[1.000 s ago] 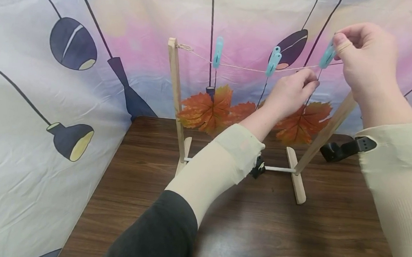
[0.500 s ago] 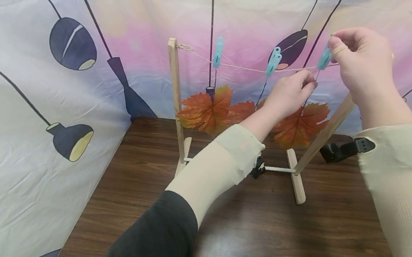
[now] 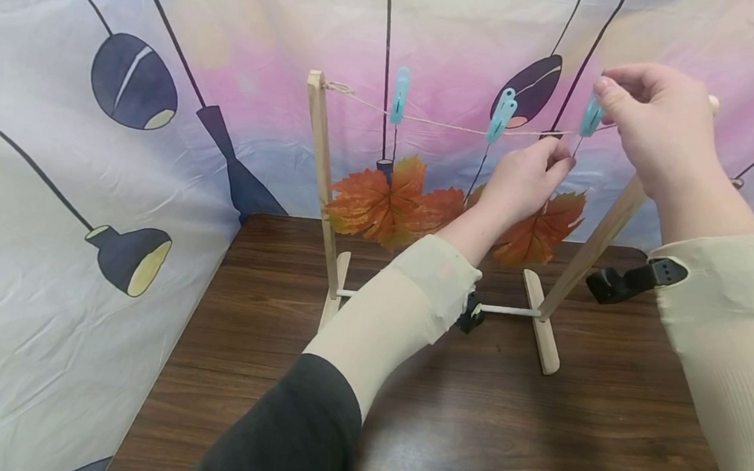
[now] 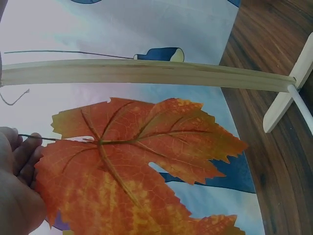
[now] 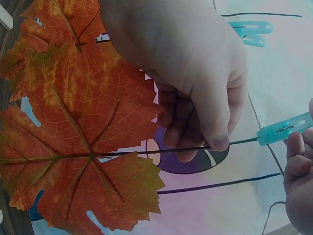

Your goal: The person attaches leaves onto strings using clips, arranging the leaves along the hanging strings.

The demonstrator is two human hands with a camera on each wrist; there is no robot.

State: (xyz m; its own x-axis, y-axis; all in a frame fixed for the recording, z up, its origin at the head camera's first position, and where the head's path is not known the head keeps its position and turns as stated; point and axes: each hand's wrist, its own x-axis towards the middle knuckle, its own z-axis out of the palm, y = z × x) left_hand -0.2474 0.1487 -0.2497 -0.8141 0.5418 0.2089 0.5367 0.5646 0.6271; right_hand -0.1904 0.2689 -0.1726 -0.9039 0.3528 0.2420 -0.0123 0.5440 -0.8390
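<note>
Between thumb and fingertips, my left hand [image 3: 523, 179] pinches the thin stem of an orange-red artificial leaf [image 4: 142, 142]. My right hand [image 3: 662, 133] grips the upper end of a light-blue clothespin [image 5: 281, 130]. The stem's tip meets the clothespin's lower end, which lies across the string [image 3: 443, 125]; whether it clips both cannot be told. Two more blue clothespins, one at the left [image 3: 399, 95] and one mid-string [image 3: 502, 116], sit on the string. A leaf [image 3: 376, 202] hangs under the left one. Another leaf [image 3: 443, 208], under the middle one, is partly hidden by my left arm.
A wooden stand holds the string between its left post [image 3: 320, 156] and right post [image 3: 598, 244]. Its feet and a white crossbar [image 3: 510, 311] rest on the brown wooden table [image 3: 468, 423]. Behind hangs a cloth backdrop [image 3: 266, 46] printed with dark lamps.
Both hands have shifted slightly left, the right one also downward. The clothespin and the leaf moved left with them. The string near my right hand now sits a little lower.
</note>
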